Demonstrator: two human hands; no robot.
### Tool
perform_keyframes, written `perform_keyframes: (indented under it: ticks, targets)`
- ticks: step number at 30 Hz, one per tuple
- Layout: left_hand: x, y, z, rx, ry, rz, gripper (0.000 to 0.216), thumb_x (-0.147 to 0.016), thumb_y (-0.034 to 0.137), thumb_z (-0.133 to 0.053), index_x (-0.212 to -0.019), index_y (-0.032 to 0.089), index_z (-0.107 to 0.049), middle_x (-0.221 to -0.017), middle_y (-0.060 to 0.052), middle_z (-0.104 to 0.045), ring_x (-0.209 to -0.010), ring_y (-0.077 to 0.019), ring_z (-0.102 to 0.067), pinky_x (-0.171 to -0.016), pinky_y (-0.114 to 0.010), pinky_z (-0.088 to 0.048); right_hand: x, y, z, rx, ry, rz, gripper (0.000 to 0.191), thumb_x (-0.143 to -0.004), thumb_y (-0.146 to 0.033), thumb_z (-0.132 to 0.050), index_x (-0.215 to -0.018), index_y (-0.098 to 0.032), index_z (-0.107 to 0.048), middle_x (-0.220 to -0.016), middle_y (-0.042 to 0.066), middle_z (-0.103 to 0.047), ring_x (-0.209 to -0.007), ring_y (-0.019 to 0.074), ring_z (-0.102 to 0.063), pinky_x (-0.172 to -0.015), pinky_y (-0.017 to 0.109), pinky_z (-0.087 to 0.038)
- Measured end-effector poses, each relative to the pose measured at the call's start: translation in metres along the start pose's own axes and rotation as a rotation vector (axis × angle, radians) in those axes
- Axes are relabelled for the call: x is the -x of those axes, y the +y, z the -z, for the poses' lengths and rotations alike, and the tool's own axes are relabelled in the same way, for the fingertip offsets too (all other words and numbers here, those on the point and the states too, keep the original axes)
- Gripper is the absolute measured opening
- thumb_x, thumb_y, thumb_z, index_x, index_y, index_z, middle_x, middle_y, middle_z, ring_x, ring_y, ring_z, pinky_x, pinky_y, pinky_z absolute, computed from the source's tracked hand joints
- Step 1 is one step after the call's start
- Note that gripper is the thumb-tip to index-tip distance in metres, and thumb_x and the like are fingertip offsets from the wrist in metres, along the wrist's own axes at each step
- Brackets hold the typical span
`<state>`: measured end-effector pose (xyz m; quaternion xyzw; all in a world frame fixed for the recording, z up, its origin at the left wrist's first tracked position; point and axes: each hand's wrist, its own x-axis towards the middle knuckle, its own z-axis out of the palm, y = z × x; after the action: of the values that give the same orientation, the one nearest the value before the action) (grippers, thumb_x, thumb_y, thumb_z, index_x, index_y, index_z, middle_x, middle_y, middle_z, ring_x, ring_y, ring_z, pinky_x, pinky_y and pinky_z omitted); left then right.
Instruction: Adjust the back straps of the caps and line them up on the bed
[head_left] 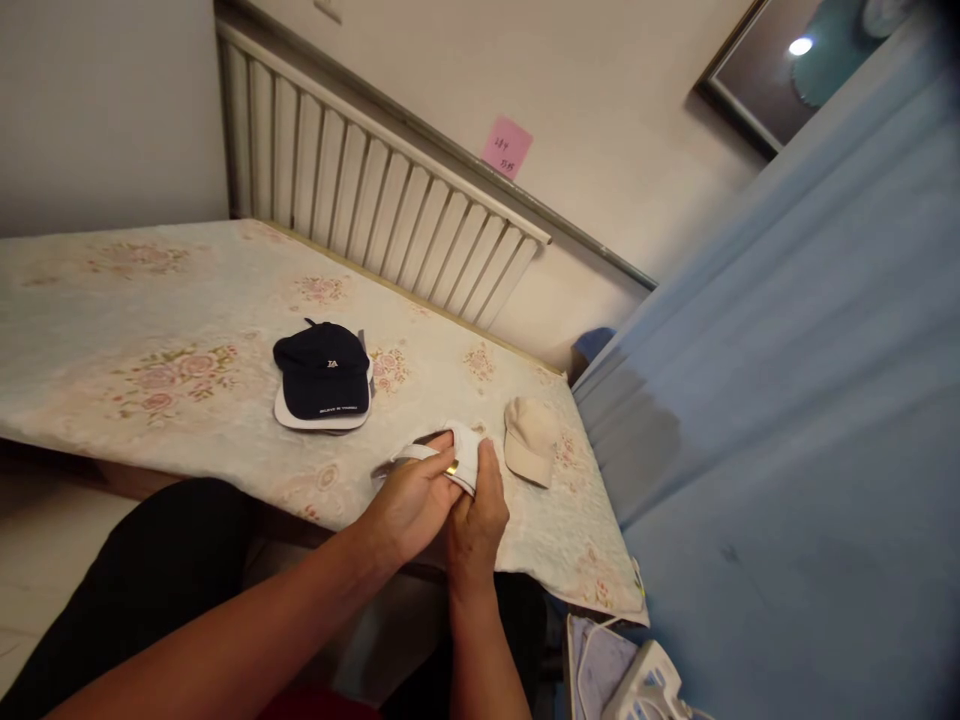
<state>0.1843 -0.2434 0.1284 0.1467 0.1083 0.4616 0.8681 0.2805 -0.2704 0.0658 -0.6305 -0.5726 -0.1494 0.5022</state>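
Note:
My left hand [411, 500] and my right hand [478, 520] meet at the near edge of the table, both closed on a white cap [457, 452] with a small brass buckle on its strap. The left fingers pinch the strap side, the right thumb presses the cap's cloth. A beige cap [529, 438] lies just right of the hands. A navy cap [324, 372] sits stacked on a white cap, and another, further left on the flowered tablecloth [150, 330].
A white radiator [375, 190] runs along the wall behind the table, with a pink sticky note [506, 147] above it. A blue curtain [787, 400] hangs at the right. A white device [645, 690] lies on the floor below the table corner.

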Motion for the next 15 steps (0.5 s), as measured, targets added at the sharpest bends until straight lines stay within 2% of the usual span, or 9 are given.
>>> perform_keyframes:
  ticks: [5,8,12,15]
  targets:
    - [0.001,0.002,0.008,-0.014,-0.005,0.005,0.021,-0.087,0.004,-0.051,-0.097,0.014,-0.066,-0.098,-0.007,-0.071,-0.094,-0.0153,-0.067,-0.09,-0.026,-0.052,-0.002,0.001,0.006,-0.058,-0.025,-0.124,0.046,-0.089,-0.016,-0.037,-0.131,-0.01,-0.054,-0.13,0.017,-0.061,-0.121,0.0228,-0.058,-0.101,0.041,-0.048]
    - [0.001,0.005,0.019,0.066,0.029,0.016,0.018,-0.091,0.011,-0.048,-0.099,0.011,-0.065,-0.104,-0.01,-0.07,-0.1,-0.0179,-0.067,-0.093,-0.029,-0.053,-0.004,0.0,0.011,-0.077,-0.042,-0.182,0.054,-0.081,-0.008,-0.033,-0.131,-0.01,-0.054,-0.131,0.015,-0.06,-0.123,0.0218,-0.056,-0.104,0.041,-0.045]
    - [-0.001,0.012,0.04,0.19,0.167,0.075,0.038,-0.095,0.034,-0.045,-0.119,0.006,-0.056,-0.123,-0.019,-0.063,-0.117,-0.026,-0.06,-0.097,-0.037,-0.052,-0.006,0.001,0.018,-0.083,-0.02,-0.262,0.058,-0.077,-0.007,-0.033,-0.13,-0.009,-0.055,-0.13,0.013,-0.062,-0.123,0.0216,-0.056,-0.105,0.039,-0.044]
    - [-0.006,0.015,0.053,0.228,0.261,0.049,0.045,-0.096,0.036,-0.043,-0.131,0.008,-0.049,-0.127,-0.018,-0.062,-0.118,-0.028,-0.059,-0.095,-0.041,-0.054,-0.006,0.002,0.022,-0.088,0.013,-0.308,0.056,-0.078,-0.009,-0.033,-0.129,-0.011,-0.057,-0.128,0.012,-0.063,-0.122,0.0216,-0.057,-0.105,0.038,-0.044]
